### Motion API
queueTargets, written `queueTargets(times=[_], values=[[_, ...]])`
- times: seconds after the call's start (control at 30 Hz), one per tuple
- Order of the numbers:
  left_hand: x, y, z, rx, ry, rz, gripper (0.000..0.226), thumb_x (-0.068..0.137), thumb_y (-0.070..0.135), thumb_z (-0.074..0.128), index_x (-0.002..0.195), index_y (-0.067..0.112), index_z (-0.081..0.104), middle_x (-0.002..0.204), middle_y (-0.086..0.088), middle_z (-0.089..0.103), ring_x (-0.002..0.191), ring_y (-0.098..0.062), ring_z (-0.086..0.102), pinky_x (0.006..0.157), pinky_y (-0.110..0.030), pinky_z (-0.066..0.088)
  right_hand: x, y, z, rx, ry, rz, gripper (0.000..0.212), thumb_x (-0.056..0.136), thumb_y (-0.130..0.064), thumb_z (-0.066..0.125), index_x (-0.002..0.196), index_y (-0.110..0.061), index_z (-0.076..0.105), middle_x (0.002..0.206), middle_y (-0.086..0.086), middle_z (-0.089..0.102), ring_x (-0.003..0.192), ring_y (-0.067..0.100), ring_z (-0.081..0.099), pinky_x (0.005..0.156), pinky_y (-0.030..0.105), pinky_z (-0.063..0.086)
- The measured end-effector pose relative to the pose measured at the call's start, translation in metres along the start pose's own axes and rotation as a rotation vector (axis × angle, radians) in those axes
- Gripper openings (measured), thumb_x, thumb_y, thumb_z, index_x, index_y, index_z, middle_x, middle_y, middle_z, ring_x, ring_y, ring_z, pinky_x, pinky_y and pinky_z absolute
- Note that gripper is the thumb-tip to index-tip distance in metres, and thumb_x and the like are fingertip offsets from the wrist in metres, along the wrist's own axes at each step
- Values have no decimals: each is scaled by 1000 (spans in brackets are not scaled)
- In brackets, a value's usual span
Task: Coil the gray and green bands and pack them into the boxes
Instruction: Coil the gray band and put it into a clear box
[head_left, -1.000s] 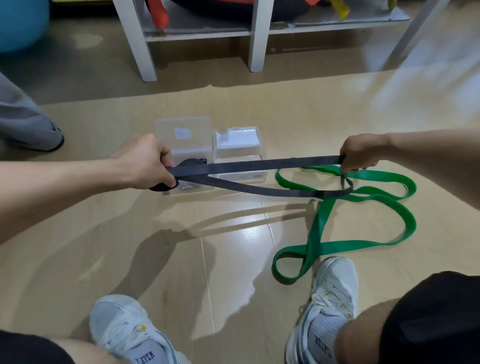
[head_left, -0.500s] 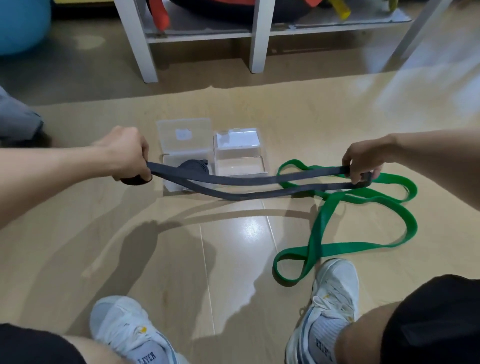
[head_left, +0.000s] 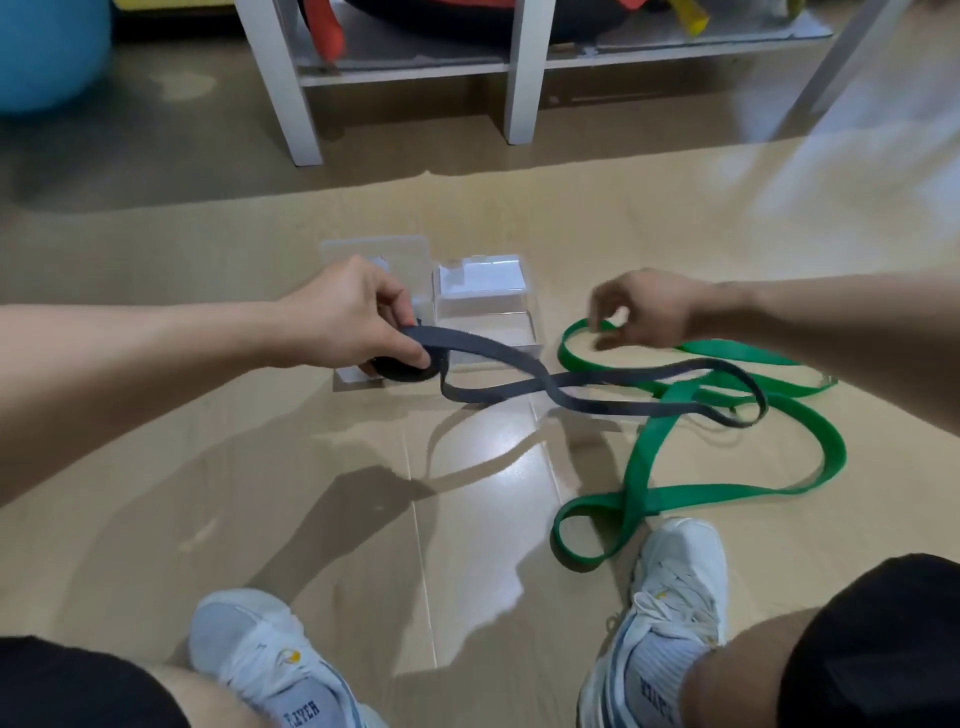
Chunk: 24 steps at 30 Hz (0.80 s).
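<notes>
Head view: person seated on the floor.
Left hand (head_left: 349, 317): grips the coiled end of the gray band (head_left: 597, 387).
Right hand (head_left: 647, 312): fingers loose, holding nothing, above the green band (head_left: 724, 491).
Boxes (head_left: 485, 306): clear, far of both hands.

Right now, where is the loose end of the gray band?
In the head view, the gray band trails right from the left hand, its far loop lying across the green band on the floor.

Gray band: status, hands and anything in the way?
Left hand grips the started coil of the gray band. Right hand holds nothing, over the green band. Gray tail lies loose across the green band. Boxes open, not yet packed.
</notes>
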<state>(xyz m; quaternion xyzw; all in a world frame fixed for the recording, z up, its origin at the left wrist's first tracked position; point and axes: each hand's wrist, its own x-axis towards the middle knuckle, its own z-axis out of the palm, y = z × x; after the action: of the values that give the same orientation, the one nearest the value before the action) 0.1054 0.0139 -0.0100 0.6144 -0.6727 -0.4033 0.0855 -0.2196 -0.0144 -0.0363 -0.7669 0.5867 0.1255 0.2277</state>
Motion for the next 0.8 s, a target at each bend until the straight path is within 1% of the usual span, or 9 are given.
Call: queueTargets(times=[0.07,0.13,0.2,0.27,0.37,0.47,0.63,0.7,0.8], values=[[-1,4,5,-58,-1,14,29,68,14,95,75,7,68,77,-16,76,61,-22,69,72,-47,63,-2,-49,7,287,90,-152,24,80,-40,83,88,-22,70,103,-5,76,96,11,70,87,31,56],[-1,7,7,-104,-3,24,27,69,11,94,74,7,67,75,-16,76,58,-20,67,69,-43,62,-6,-84,14,467,89,-264,29,75,-42,87,87,-24,68,105,-6,75,95,5,69,88,26,56],[-4,8,7,-148,-20,22,27,69,6,92,75,7,67,77,-19,75,59,-22,68,67,-38,60,-8,-99,18,564,87,-313,30,73,-36,90,85,-22,66,103,-3,76,95,12,70,92,34,56],[-7,9,8,-227,-27,13,27,70,0,90,78,3,64,75,-20,73,56,-21,68,56,-30,57,-9,-106,21,613,120,-328,31,72,-30,92,82,-19,64,94,3,76,87,20,71,89,44,57],[-12,9,12,-376,-18,-3,27,75,-8,83,84,1,59,72,-14,68,46,-13,65,45,-18,49,-7,-106,22,683,180,-293,33,72,-25,93,84,-11,65,81,4,73,78,25,69,83,48,58],[-10,6,14,-402,-7,10,26,78,-6,81,85,3,58,73,-14,69,50,-13,68,46,-19,51,-9,-108,23,720,232,-282,30,73,-23,91,84,-13,65,81,3,74,79,30,70,79,51,58],[-5,9,13,-130,-33,69,27,78,18,84,94,13,63,79,-5,71,56,-11,66,57,-33,60,-13,-112,24,609,294,-264,21,77,-27,87,83,-24,67,81,-4,73,74,17,69,77,44,58],[-5,10,15,-22,-63,94,31,73,29,90,93,21,68,79,3,74,58,-10,66,65,-36,60,-16,-115,24,492,281,-308,16,80,-27,82,86,-27,67,79,-8,72,79,17,70,76,35,57],[-6,9,21,95,-33,102,26,68,32,92,80,26,70,72,6,74,68,-15,72,75,-46,63,-18,-117,23,413,271,-337,15,83,-28,79,90,-30,66,86,-13,72,90,9,69,71,13,48]])
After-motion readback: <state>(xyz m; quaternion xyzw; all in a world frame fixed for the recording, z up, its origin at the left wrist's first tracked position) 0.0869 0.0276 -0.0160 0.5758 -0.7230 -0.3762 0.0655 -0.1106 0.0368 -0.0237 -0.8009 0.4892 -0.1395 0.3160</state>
